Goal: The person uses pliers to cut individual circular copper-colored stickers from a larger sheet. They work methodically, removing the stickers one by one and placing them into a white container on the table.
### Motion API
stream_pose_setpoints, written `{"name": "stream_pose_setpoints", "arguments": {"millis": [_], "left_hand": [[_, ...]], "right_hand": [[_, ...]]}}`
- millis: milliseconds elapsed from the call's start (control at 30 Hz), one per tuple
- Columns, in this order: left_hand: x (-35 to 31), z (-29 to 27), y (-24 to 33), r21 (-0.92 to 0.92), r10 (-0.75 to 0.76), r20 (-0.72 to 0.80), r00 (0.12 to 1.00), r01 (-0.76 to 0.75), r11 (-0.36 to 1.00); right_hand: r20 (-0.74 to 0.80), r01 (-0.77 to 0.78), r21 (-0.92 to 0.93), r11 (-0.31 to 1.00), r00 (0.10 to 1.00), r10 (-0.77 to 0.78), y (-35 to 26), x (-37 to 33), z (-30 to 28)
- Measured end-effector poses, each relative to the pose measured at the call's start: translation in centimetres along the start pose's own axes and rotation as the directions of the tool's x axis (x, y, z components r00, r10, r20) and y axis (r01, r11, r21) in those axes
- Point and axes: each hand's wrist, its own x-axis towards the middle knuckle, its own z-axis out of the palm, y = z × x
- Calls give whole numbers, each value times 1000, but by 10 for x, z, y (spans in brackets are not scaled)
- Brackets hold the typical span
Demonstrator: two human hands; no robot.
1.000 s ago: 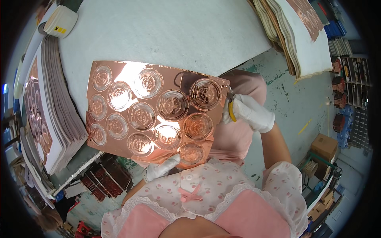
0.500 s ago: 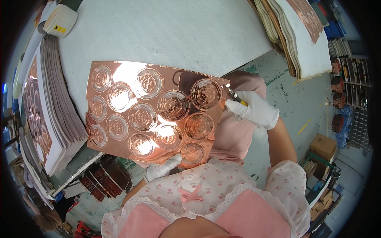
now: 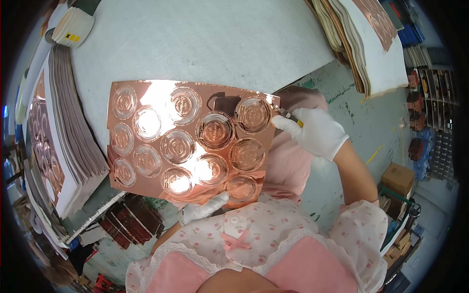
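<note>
A shiny copper sheet (image 3: 146, 183) with several raised round medallion shapes lies tilted between my lap and the table's front edge. My left hand (image 3: 207, 207), in a white glove, grips the sheet's near edge with the thumb on top; its other fingers are hidden underneath. My right hand (image 3: 315, 131), also white-gloved, is closed round a small hand tool (image 3: 289, 117) with a metal tip and a black and yellow handle. The tool's tip meets the sheet's right edge near the upper right corner. Its exact kind cannot be made out.
The pale worktable (image 3: 205, 44) spreads beyond the sheet. On its left stands a thick stack of sheets (image 3: 80, 127) with a copper sheet on top, near a white tub (image 3: 73, 27). Another stack (image 3: 371, 63) stands at the far right. A cardboard box (image 3: 398, 177) sits at the right.
My right hand and the tool have shifted slightly, the tip now closer to the sheet's upper right corner. The sheet has tilted a little, its far edge coming nearer.
</note>
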Motion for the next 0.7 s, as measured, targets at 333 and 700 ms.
{"name": "stream_pose_setpoints", "arguments": {"millis": [333, 700], "left_hand": [[23, -13, -60, -311, 54, 199, 978, 11, 950], [18, -7, -46, -240, 211, 150, 966, -171, 955]], "right_hand": [[15, -123, -158, 980, 992, 127, -17, -6, -14], [302, -231, 447, 864, 948, 98, 9, -4, -11]]}}
